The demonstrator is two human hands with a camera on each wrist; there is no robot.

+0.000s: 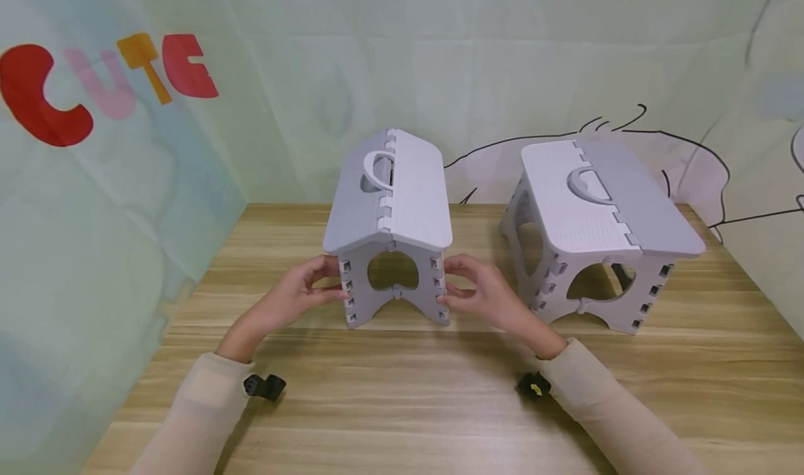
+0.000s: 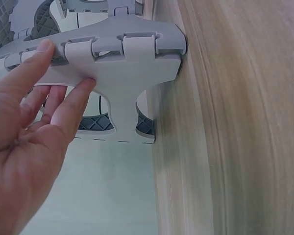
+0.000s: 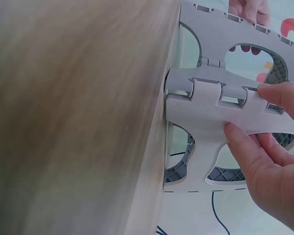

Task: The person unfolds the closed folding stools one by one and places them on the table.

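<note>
A grey-white plastic folding step stool (image 1: 417, 196) stands on the table with its two top halves sloping down from a raised middle hinge, like a roof. Its carry handle (image 1: 379, 170) loops up at that ridge. My left hand (image 1: 301, 292) holds the stool's left front corner, the thumb at the hinge joints (image 2: 81, 50) and the other fingers along the side panel. On the opposite corner my right hand (image 1: 484, 290) holds in the same way, with some fingers at the side panel's cut-out (image 3: 230, 156).
To the right stands a second, wider folding stool (image 1: 581, 231) with a nearly flat top. Both are on a wood-grain table (image 1: 402, 405). Behind and to the left hangs a printed cloth (image 1: 301, 77) with coloured letters. Small black devices (image 1: 265, 387) sit at the sleeve cuffs.
</note>
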